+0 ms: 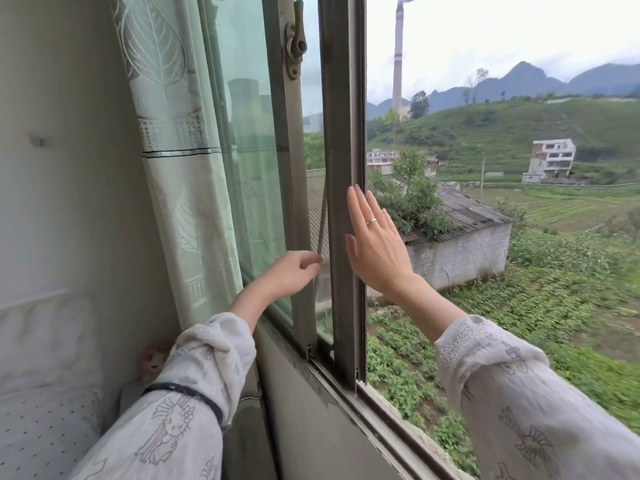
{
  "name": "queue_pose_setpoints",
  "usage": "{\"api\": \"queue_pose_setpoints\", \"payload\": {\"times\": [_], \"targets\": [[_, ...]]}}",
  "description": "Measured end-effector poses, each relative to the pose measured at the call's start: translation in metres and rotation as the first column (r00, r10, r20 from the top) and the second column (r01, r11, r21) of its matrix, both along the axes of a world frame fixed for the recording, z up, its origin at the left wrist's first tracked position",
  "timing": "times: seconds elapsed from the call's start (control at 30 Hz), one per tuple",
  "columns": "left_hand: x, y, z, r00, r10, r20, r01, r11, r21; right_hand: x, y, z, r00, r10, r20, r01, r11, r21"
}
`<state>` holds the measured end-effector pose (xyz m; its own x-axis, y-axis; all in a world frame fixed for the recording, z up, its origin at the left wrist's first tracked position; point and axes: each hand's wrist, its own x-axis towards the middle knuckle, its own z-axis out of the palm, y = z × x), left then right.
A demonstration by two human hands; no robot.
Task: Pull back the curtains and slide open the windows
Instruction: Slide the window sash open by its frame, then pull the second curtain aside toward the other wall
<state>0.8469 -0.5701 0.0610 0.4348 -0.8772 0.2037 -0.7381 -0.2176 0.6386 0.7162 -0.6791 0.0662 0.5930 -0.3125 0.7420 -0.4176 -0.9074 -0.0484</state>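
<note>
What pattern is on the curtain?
Pale green fabric curtain with white leaf outlines, clearest in the head view.

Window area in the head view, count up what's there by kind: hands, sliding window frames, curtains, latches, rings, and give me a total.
Hands: 2, left hand and right hand
Sliding window frames: 2, inner frame and outer frame
Curtains: 1, curtain, pulled to the left
Latches: 1, latch
Rings: 1, ring on the right hand
Total: 7

i see the sill track (346,379) carrying two overlapped sliding window sashes (343,133), pushed left.
</note>
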Motion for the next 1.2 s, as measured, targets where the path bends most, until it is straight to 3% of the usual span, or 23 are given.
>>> {"api": "queue_pose_setpoints", "payload": {"times": [0.13, 0.3, 0.5, 0.8, 1.03, 1.2], "targets": [[-0.024, 0.014, 0.003, 0.991, -0.122, 0.061, 0.123, 0.992, -0.014, -0.036, 0.026, -0.009, 0.98, -0.14, -0.142, 0.145, 0.989, 0.023], [-0.064, 0.037, -0.003, 0.957, -0.29, 0.022, 0.29, 0.957, -0.005, -0.091, 0.071, -0.016, 0.903, -0.294, -0.315, 0.337, 0.937, 0.092], [-0.131, 0.057, -0.002, 0.874, -0.485, 0.036, 0.485, 0.874, -0.012, -0.173, 0.125, -0.014, 0.833, -0.45, -0.323, 0.501, 0.86, 0.094], [-0.288, 0.075, 0.003, 0.661, -0.75, 0.029, 0.75, 0.66, -0.045, -0.336, 0.199, -0.006, 0.641, -0.733, -0.228, 0.764, 0.637, 0.101], [-0.414, 0.093, -0.003, 0.485, -0.874, 0.023, 0.874, 0.483, -0.056, -0.465, 0.264, -0.009, 0.436, -0.868, -0.237, 0.897, 0.399, 0.189], [-0.511, 0.118, -0.008, 0.328, -0.944, 0.025, 0.944, 0.327, -0.039, -0.548, 0.31, -0.012, 0.252, -0.936, -0.246, 0.966, 0.26, -0.002]]}}
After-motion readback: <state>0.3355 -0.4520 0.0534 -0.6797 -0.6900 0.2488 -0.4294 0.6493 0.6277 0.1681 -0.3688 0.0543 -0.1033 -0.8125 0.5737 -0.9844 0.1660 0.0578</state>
